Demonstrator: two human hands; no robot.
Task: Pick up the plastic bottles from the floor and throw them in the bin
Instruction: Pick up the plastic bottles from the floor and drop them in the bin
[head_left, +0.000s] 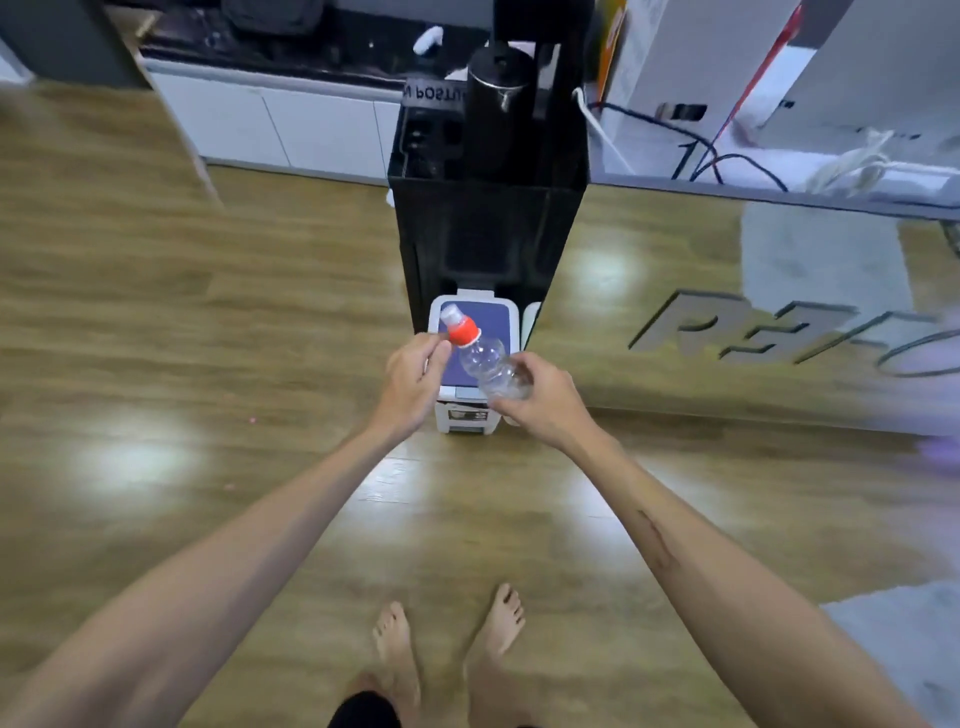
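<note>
The right hand (540, 397) curls its fingers round the lower body of a clear, ribbed plastic bottle (491, 364) with an orange collar and a translucent cap; the bottle's base is hidden inside that grip. It tilts up and to the left, its cap end just beside the left hand (413, 379), whose fingers are bent with thumb and fingertips near the orange collar. Whether they actually touch the bottle is hard to make out.

Directly beneath both hands stands a small white bin with a blue-grey lid (470, 364), largely covered by the hands and bottle; only its far lid edge and pale front show. Just beyond the hands, a tall black stand (483, 234) rises, its top blurred. The wooden floor (208, 364) spreads wide to the left of the left hand. Right of the right hand, grey letters (753, 327) are cut off by the frame edge. Two bare feet (447, 639) stand nearer than the hands.
</note>
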